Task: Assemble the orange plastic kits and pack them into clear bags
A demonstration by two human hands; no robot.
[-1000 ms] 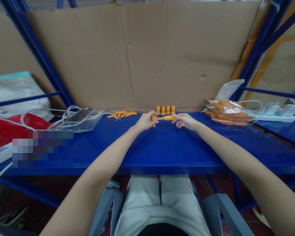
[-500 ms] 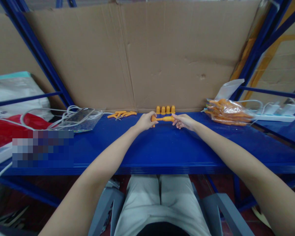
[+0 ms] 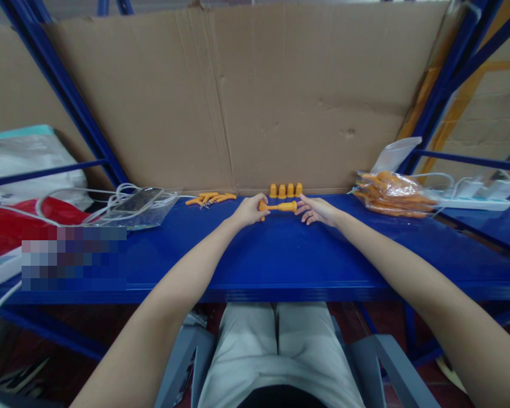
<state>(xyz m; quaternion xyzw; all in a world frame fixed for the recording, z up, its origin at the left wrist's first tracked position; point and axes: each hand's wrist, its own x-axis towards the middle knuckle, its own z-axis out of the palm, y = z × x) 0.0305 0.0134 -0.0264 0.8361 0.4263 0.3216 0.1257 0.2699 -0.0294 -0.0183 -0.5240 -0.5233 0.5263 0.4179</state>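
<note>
My left hand (image 3: 249, 211) is closed around the handle end of an orange plastic piece (image 3: 285, 207). This piece lies level just above the blue tabletop, with a thin spiral-looking shaft and a thicker sleeve flaring at its right end. Close to that flared end is my right hand (image 3: 317, 210), its fingers apart; whether a fingertip still touches the piece is hard to tell. Behind the piece, several orange thimble-shaped caps (image 3: 282, 191) stand in a row. Left of my left hand lie several orange handles (image 3: 211, 198) with small metal coils.
A clear bag of orange parts (image 3: 393, 195) sits at the right beside a white power strip (image 3: 478, 202). White cables, a phone-like slab (image 3: 142, 203) and a red bag (image 3: 29, 218) occupy the left. Cardboard (image 3: 289, 96) backs the blue table (image 3: 280, 258).
My right hand's fingers have spread and come away from the sleeve's end, which now shows. The orange piece has shifted slightly left with my left hand.
</note>
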